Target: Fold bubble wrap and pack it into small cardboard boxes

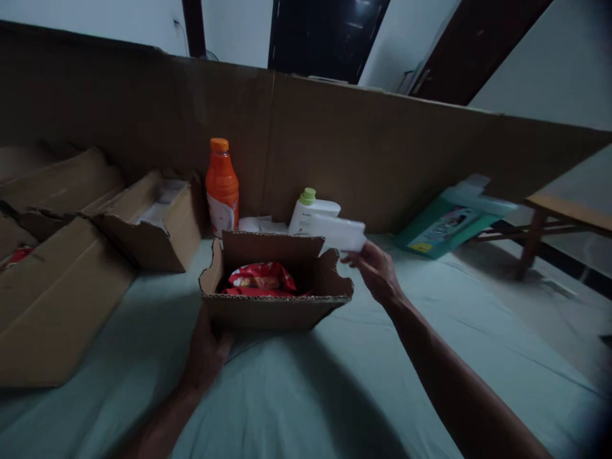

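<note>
An open cardboard box [268,313] is in front of me, with red snack packets [262,277] inside it. My left hand [205,354] grips the box at its lower left corner; part of the fingers is hidden by the box. Beyond the box's right end, my right hand [375,268] pinches a white, flat packet [337,233] by its right end. That packet is held above the far edge of the box and covers part of a white bottle with a green cap [302,213]. What the packet contains is not visible.
An orange bottle [222,185] and small white packs [262,224] stand behind the box. More cardboard boxes [62,306] are on the left. A green jug [440,223] leans at the right by the cardboard wall [382,146]. A wooden bench [568,213] stands beyond.
</note>
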The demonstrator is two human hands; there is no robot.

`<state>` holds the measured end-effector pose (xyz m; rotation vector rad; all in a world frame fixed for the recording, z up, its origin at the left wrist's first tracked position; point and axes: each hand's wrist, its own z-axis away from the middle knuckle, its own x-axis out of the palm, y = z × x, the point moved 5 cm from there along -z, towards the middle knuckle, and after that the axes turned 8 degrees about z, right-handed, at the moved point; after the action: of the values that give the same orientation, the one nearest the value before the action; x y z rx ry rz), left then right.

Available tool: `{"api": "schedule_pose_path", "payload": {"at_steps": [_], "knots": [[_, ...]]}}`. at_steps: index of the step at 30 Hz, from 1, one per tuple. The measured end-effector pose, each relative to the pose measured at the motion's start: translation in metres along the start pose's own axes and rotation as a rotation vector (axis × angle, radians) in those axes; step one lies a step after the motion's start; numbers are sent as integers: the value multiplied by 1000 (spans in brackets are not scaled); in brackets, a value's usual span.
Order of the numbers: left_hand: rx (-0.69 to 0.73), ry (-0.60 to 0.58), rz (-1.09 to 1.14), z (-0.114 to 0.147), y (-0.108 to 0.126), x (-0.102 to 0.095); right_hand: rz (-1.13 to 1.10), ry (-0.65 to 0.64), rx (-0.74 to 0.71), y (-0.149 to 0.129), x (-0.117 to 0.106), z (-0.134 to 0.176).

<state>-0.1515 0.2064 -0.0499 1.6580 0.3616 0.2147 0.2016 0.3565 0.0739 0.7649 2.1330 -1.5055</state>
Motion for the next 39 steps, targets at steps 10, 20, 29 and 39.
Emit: {"api": "schedule_pose_path", "payload": {"at_steps": [10, 20, 29, 39], "knots": [[8, 2, -29, -4, 2, -6, 89, -119, 373, 59, -96, 168], [10, -40, -18, -4, 34, -2, -108, -378, 0, -7, 53, 120], [66, -67, 3, -48, 36, 51, -162, -294, 25, 5, 63, 74], [-196, -17, 112, 17, -11, -16, 764, -302, -78, 52, 20, 123]]}}
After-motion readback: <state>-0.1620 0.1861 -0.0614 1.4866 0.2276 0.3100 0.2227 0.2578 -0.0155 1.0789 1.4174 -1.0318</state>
